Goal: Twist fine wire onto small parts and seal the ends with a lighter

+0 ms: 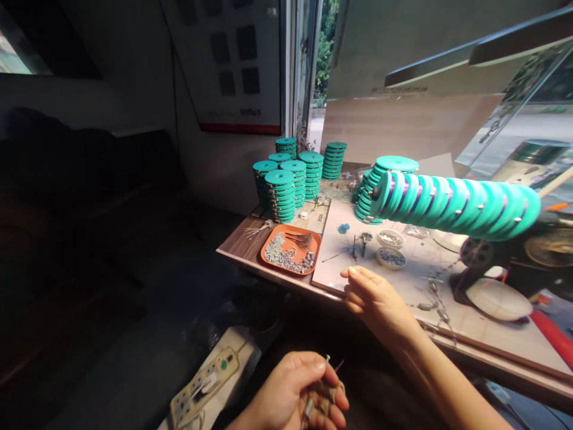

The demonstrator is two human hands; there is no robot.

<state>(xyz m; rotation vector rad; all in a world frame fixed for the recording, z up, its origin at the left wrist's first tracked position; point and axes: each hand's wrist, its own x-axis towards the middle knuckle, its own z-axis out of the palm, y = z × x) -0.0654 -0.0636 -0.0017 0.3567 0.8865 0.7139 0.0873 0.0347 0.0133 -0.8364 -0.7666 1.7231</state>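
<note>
My left hand (298,391) is low in front of me, closed around a bunch of small metal pieces (320,400) with thin wires sticking up. My right hand (376,298) reaches to the near edge of a white board (340,245) on the table. Its fingers are curled together with the thumb on top, and I cannot see what, if anything, is in them. Just beyond it lie loose wires and small tools (358,245) and two small round dishes (391,248). An orange tray (308,233) with several small metal parts sits left of the board.
Stacks of teal discs (286,179) stand at the back of the wooden table (237,239). A long row of teal discs (452,203) hangs sideways on a stand at the right. A chain (436,298) lies on the board. A power strip (203,382) lies below on the floor.
</note>
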